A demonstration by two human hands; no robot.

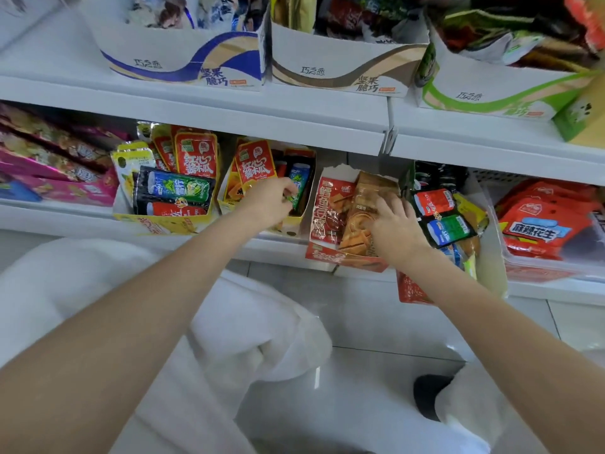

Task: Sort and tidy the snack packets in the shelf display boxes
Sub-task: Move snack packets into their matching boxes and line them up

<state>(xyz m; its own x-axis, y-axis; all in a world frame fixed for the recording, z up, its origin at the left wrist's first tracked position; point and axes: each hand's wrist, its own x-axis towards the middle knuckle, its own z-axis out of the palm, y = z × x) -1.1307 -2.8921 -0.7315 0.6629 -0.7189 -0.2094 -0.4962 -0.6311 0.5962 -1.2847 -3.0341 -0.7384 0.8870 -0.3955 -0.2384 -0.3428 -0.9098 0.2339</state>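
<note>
On the lower shelf stand several open display boxes of snack packets. My left hand (270, 199) reaches into the second yellow box (291, 226) and pinches a small green-and-blue packet (296, 185) beside red packets (255, 165). My right hand (394, 222) rests on the brown packets (363, 198) in the red box (343, 258), fingers curled over their tops. A red fish-tofu packet (329, 208) stands at the left of that box. The first yellow box (157, 221) at the left holds black, green and red packets (173, 188).
A box to the right holds mixed black, red and green packets (442, 217). Red peanut bags (543, 221) fill a clear bin at far right. Pink bags (55, 172) lie at far left. The upper shelf (229, 109) carries three cardboard boxes. White floor tiles lie below.
</note>
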